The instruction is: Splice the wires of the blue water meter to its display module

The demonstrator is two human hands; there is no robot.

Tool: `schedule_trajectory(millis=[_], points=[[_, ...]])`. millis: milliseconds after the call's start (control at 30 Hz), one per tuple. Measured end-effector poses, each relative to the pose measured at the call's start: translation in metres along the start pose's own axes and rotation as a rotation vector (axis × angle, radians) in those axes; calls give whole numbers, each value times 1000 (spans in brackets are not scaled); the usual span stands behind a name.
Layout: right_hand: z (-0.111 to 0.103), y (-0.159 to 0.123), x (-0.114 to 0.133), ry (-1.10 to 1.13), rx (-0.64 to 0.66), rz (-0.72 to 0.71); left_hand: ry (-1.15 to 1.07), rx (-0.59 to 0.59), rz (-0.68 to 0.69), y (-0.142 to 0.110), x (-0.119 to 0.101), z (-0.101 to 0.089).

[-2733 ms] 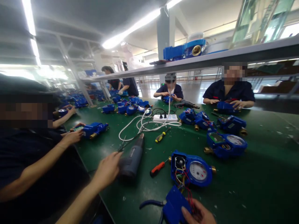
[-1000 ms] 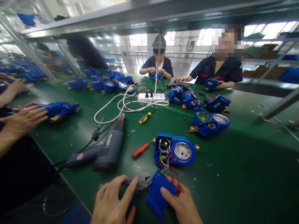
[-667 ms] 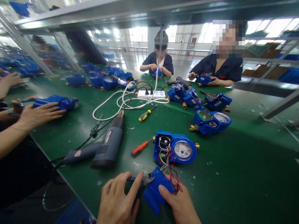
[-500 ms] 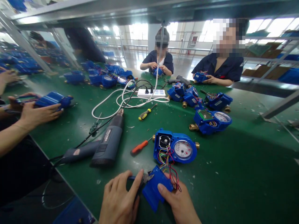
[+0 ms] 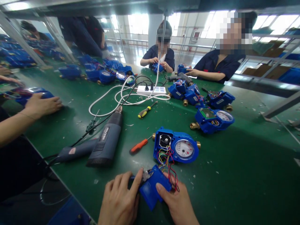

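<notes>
My left hand (image 5: 120,200) is closed round blue-handled pliers (image 5: 142,177), whose jaws point at a blue meter cover (image 5: 153,189). My right hand (image 5: 179,204) grips that cover from the right, thumb on top. Coloured wires (image 5: 167,162) run from the cover up to an open blue water meter (image 5: 177,149) lying just beyond on the green table (image 5: 246,175).
A grey heat gun (image 5: 105,142), an orange screwdriver (image 5: 138,146) and a yellow-black screwdriver (image 5: 145,111) lie ahead. Further off are a white power strip (image 5: 152,90) with cables and several blue meters (image 5: 212,118). A co-worker's hand (image 5: 42,105) rests at left; other people sit opposite.
My left hand let go of the heat gun and took the pliers, bringing them to the cover. The view tilted down. The co-worker at left drew a meter leftward.
</notes>
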State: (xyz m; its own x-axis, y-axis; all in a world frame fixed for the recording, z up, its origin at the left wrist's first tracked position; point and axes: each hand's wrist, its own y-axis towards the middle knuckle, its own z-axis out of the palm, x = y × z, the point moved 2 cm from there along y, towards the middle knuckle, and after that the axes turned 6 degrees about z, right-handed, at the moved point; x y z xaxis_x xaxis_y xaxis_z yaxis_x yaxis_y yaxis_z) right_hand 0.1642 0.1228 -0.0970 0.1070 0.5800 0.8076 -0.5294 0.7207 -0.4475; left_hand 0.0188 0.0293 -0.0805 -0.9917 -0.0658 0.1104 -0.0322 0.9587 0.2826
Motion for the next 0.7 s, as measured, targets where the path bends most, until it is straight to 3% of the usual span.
schedule_trajectory(millis=[700], points=[[-1,-3,5,-166,41,-42,-53,127,56,3,4,-3]])
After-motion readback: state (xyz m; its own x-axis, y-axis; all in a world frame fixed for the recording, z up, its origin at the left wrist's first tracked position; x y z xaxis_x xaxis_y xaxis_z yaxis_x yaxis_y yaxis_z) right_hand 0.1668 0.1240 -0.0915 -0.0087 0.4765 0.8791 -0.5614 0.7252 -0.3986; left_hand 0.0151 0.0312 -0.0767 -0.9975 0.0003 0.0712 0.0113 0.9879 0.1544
